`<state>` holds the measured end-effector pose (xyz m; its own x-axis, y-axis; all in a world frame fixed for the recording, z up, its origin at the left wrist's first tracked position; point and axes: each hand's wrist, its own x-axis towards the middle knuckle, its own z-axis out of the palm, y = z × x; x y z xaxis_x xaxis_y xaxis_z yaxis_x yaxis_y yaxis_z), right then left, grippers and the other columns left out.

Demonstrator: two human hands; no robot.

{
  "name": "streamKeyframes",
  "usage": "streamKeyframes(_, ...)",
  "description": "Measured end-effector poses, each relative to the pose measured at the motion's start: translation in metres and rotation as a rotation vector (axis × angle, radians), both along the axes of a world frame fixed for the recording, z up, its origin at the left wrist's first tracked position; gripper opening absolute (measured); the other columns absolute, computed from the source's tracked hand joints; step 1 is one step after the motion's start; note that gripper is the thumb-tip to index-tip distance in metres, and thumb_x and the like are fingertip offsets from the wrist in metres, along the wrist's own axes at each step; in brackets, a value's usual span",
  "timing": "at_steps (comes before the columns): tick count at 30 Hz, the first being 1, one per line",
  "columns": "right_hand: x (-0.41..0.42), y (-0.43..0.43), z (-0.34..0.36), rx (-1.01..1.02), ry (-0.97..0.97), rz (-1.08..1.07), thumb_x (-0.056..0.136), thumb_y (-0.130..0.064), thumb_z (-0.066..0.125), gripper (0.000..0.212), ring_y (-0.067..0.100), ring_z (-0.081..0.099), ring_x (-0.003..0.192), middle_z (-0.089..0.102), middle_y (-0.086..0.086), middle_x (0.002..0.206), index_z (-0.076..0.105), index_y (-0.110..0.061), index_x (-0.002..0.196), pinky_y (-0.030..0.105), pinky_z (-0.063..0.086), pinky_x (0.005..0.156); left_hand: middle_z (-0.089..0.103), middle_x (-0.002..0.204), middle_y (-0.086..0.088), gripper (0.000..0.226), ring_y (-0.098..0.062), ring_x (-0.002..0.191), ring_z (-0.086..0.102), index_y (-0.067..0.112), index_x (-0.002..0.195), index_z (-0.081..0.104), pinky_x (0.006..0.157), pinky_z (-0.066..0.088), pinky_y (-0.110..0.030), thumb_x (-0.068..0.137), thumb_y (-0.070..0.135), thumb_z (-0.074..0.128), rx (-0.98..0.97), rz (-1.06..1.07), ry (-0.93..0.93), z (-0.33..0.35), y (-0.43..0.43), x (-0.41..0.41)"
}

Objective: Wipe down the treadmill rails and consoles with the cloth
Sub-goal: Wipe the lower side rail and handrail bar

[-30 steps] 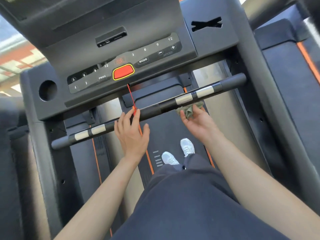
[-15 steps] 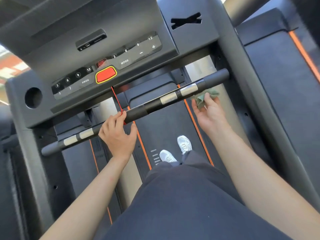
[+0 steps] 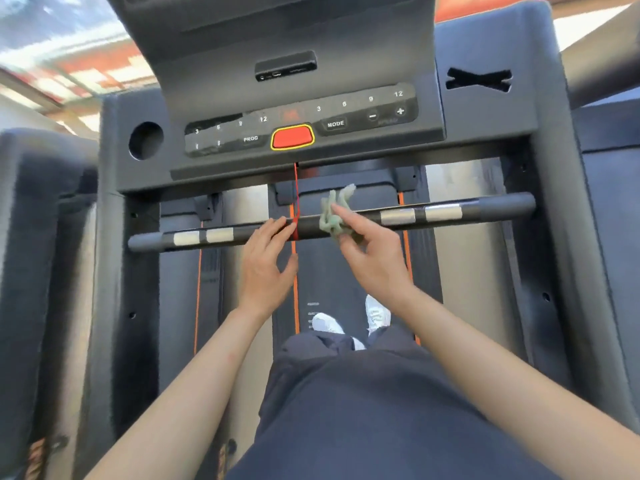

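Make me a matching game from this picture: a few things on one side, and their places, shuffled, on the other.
1 cloth
2 red button
3 shoes
4 left hand

a on the belt
b on the console
c held in the right hand
d fingers on the bar, beside the cord

Pairs: 1-c, 2-b, 3-a, 4-d

We see daylight glaring far left and far right, the console (image 3: 346, 36) shaded; everything is soft, edges smeared and bent.
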<state>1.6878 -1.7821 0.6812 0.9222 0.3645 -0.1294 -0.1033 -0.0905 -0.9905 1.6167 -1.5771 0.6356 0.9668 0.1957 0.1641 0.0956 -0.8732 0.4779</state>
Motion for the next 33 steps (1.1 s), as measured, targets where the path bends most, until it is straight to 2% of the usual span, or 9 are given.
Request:
streamKeyframes(4,0.02,0.039,-0.008,-0.279,-0.448,0.255,0.09,0.003,0.052,0.047,0.024,0.06,0.124,0.065,0.007,0.135,0.067,-0.012,0.131,0.034,0.045,0.107,0.055,0.147,-0.006,0.054,-0.034,0.139,0.046,0.016,0.136,0.063,0.11,0.037,-0.052,0.083,0.022,0.061,0.104,0.25,-0.002,0.006,0.031,-0.021)
streamKeyframes(9,0.035,0.093,-0.019,-0.55,-0.66,0.519,0.085,-0.004,0.063,0.03,0.036,0.063,0.096,0.074,0.006,0.101,0.074,-0.014,0.111,0.042,0.054,0.083,0.045,0.154,-0.009,0.062,-0.037,0.144,0.037,0.022,0.144,0.054,0.11,0.035,-0.058,0.084,0.021,0.066,0.198,0.411,0.154,0.003,0.078,-0.046)
streamKeyframes(11,0.038,0.108,-0.018,-0.643,-0.67,0.552,0.084,-0.006,0.065,0.023,0.035,0.063,0.09,0.074,0.004,0.092,0.074,-0.017,0.102,0.041,0.052,0.073,0.045,0.154,-0.009,0.067,-0.037,0.146,0.035,0.024,0.148,0.051,0.106,0.041,-0.059,0.083,0.018,0.068,0.15,0.391,0.166,0.0,0.087,-0.051)
streamKeyframes(13,0.04,0.123,-0.012,-0.694,-0.654,0.581,0.084,-0.007,0.065,0.021,0.034,0.063,0.092,0.074,0.004,0.093,0.074,-0.018,0.1,0.042,0.051,0.072,0.046,0.155,-0.008,0.067,-0.036,0.147,0.034,0.024,0.147,0.053,0.103,0.043,-0.056,0.082,0.018,0.068,0.118,0.386,0.147,-0.002,0.086,-0.053)
streamKeyframes(17,0.035,0.153,-0.004,-0.735,-0.585,0.605,0.085,-0.008,0.065,0.029,0.032,0.064,0.098,0.074,0.006,0.099,0.072,-0.018,0.111,0.038,0.049,0.079,0.045,0.155,-0.006,0.061,-0.034,0.149,0.031,0.023,0.142,0.058,0.105,0.041,-0.052,0.083,0.017,0.068,-0.014,0.398,0.089,-0.004,0.087,-0.053)
streamKeyframes(20,0.029,0.179,0.003,-0.7,-0.537,0.616,0.085,-0.007,0.069,0.036,0.03,0.067,0.105,0.076,0.005,0.107,0.068,-0.013,0.12,0.031,0.045,0.087,0.047,0.154,-0.008,0.051,-0.034,0.148,0.032,0.018,0.14,0.061,0.116,0.032,-0.045,0.089,0.022,0.061,-0.149,0.376,0.007,-0.006,0.091,-0.057)
streamKeyframes(22,0.027,0.194,0.005,-0.709,-0.524,0.629,0.085,-0.01,0.071,0.036,0.031,0.067,0.105,0.075,0.006,0.108,0.066,-0.011,0.121,0.036,0.049,0.089,0.05,0.151,-0.01,0.046,-0.033,0.146,0.037,0.012,0.137,0.062,0.118,0.031,-0.04,0.093,0.025,0.056,-0.245,0.364,-0.035,-0.005,0.09,-0.06)
streamKeyframes(28,0.016,0.236,0.004,-0.691,-0.502,0.684,0.084,-0.013,0.073,0.036,0.031,0.068,0.099,0.075,0.006,0.105,0.056,-0.013,0.116,0.045,0.051,0.088,0.068,0.119,0.005,0.038,-0.016,0.111,0.062,0.019,0.131,0.064,0.096,0.047,-0.032,0.094,0.026,0.058,-0.491,0.512,-0.091,0.007,0.099,-0.075)
streamKeyframes(33,0.014,0.264,0.001,-0.666,-0.49,0.731,0.083,-0.014,0.074,0.034,0.027,0.07,0.09,0.075,0.003,0.095,0.049,-0.019,0.104,0.044,0.054,0.084,0.072,0.104,0.015,0.029,0.011,0.097,0.064,0.018,0.127,0.067,0.083,0.046,-0.009,0.099,0.024,0.064,-0.868,0.743,-0.109,0.018,0.12,-0.065)
